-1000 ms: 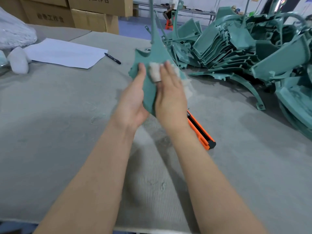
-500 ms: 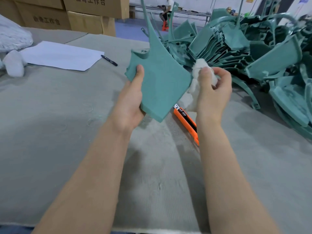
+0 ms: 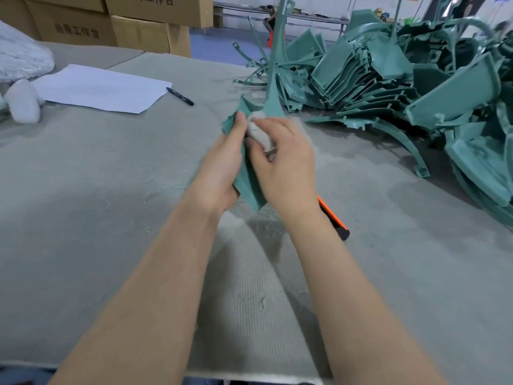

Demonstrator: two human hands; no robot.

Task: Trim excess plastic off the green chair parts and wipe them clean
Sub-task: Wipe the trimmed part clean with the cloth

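The green chair part (image 3: 248, 184) is held above the table (image 3: 111, 190), just beyond and left of the orange knife (image 3: 333, 218), with its long thin stem pointing upward. It is gripped by the left hand (image 3: 222, 165): the thumb is laid along the near edge, and the fingers are wrapped behind it, out of sight.

Half a second earlier the broad face of the part was turned to the camera, and the white cloth (image 3: 258, 130) had been lifted clear of it, out above the knife. Now the part has been turned nearly edge-on and the cloth has been brought back against it. The cloth is pressed on by the right hand (image 3: 286, 162), whose fingers are curled over the wad. That hand is blurred, so a stroke is judged to be under way. A second earlier the cloth was also on the part, so repeated passes with a check between them are suggested.

Wiping of this piece is judged well along. No trimming is being done: the knife lies untouched on the table. The pile of green parts (image 3: 388, 79) lies beyond the knife and to its right, so much of the task is judged to remain
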